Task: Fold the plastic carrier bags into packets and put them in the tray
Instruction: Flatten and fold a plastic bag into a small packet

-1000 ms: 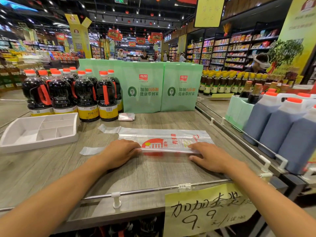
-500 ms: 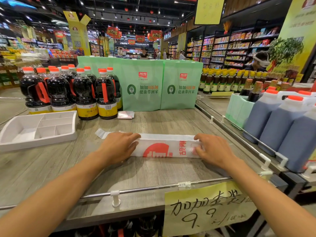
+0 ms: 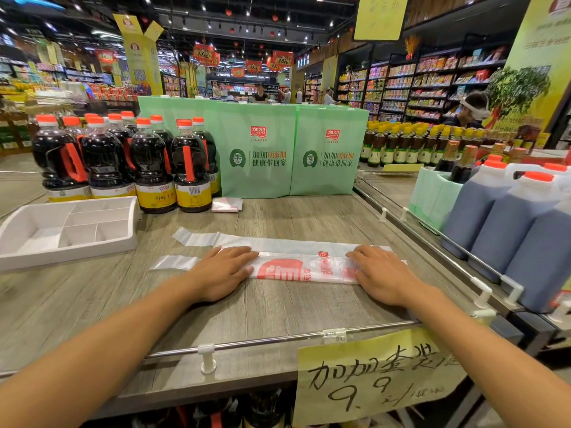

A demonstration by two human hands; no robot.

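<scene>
Nearest us, past the price sign (image 3: pixel 370 375) and the rail (image 3: pixel 278 339), both our hands lie flat on the bag (image 3: pixel 296 268). Our left hand (image 3: pixel 222 273) presses its handle end and our right hand (image 3: pixel 380 273) the other end, with fingers straight and gripping nothing. The bag lies on the shelf (image 3: pixel 278 307) as a long strip. Its near part is doubled over, a single layer shows along the far edge, and two handles trail out to the left.

We judge the lengthwise folding is in hand, with the crease being flattened. Next we need to take in that far layer, then fold end over end. One hand should pin the crease, as thin film tends to spring back.

Farther off to the left sits the tray (image 3: pixel 61 233), well apart from the bag. Beyond, what looks like a finished packet (image 3: pixel 227 205) lies beside the bottles (image 3: pixel 160 168), not in the tray.
</scene>
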